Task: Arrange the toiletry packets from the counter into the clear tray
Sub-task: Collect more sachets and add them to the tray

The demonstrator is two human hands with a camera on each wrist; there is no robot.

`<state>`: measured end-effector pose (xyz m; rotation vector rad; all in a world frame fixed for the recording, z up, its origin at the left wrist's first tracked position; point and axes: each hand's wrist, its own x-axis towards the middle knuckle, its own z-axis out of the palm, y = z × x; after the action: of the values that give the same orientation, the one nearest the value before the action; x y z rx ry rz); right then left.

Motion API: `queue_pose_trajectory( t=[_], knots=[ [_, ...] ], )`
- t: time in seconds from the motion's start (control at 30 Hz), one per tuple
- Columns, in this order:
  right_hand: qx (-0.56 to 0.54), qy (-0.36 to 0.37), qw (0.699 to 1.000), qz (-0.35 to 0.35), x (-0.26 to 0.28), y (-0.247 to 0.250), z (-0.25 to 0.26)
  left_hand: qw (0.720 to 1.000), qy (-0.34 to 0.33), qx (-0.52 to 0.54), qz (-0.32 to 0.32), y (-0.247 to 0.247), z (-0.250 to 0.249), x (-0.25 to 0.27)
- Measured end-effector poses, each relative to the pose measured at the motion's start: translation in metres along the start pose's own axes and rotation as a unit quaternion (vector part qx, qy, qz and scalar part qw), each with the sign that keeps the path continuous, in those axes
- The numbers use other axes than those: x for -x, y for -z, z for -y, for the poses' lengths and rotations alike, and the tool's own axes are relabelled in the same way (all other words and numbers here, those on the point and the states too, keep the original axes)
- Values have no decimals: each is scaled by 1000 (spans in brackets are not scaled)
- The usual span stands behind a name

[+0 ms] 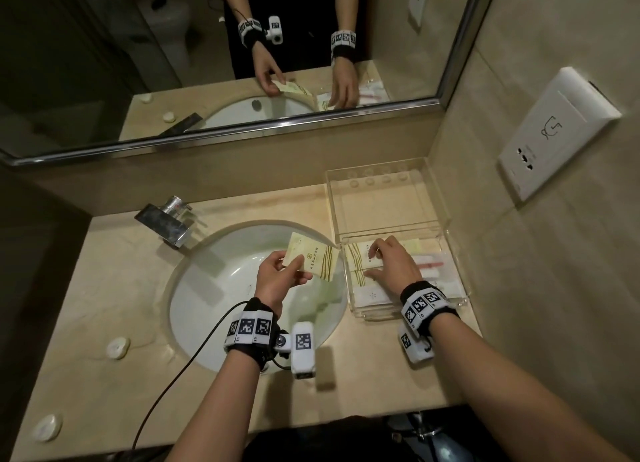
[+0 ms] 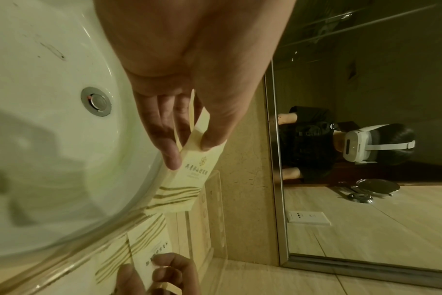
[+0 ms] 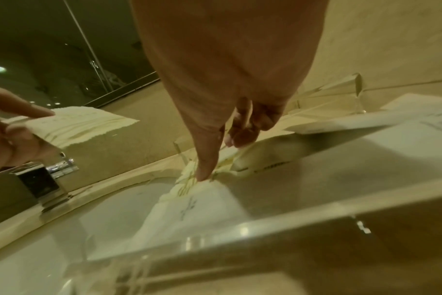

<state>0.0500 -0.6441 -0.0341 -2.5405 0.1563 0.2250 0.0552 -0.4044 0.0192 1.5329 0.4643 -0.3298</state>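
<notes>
Figure: packets going into the tray. The left hand (image 1: 277, 278) is pinching a cream packet (image 1: 311, 258) between thumb and fingers, holding it in the air over the right part of the sink (image 1: 207, 288), just left of the tray (image 1: 450, 219). The right hand (image 1: 393, 264) is reaching into the tray's near compartment, its fingers curled down and its thumb pressing on the striped packets (image 1: 360, 259) already lying there; whether it is gripping one or only pressing them flat cannot be told. A toothbrush sachet (image 1: 433, 266) is lying to the right of them, also in the near compartment. The far compartment is showing no packets. The tray is standing on the bench (image 1: 121, 271) in the far right corner, by the wall.

Risks, as judged from this pose: the held packet is hanging above the basin, so a loosening pinch would be dropping it into the sink, where it might get wet. The right hand is occupying the landing spot, so sliding the new packet in could be rucking the stack or riding over the tray's left wall.
</notes>
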Motion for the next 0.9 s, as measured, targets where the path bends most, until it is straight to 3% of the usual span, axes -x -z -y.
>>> queue_pose_trajectory(
  t=[0.23,0.37,0.47,0.57,0.67,0.8,0.9],
  knots=[
    [-21,24,999,5,-9,-4,0,1000,5,25,-1,-4,4,2],
    [-37,36,999,-2,-10,-1,-1,996,30,78,31,-12,2,3],
    [-210,-9,976,-56,-9,8,7,991,48,112,50,-22,-1,2],
    [-399,-73,914,-4,-7,24,19,991,51,103,62,-40,-4,1],
    [-397,-58,915,51,-8,33,16,993,48,75,83,-60,-7,0],
    [-395,-83,915,-18,-16,39,-2,995,42,47,75,-77,-10,-3],
    [-384,-51,922,-23,-15,51,-7,998,-22,-30,56,-84,-11,-8]
  ],
)
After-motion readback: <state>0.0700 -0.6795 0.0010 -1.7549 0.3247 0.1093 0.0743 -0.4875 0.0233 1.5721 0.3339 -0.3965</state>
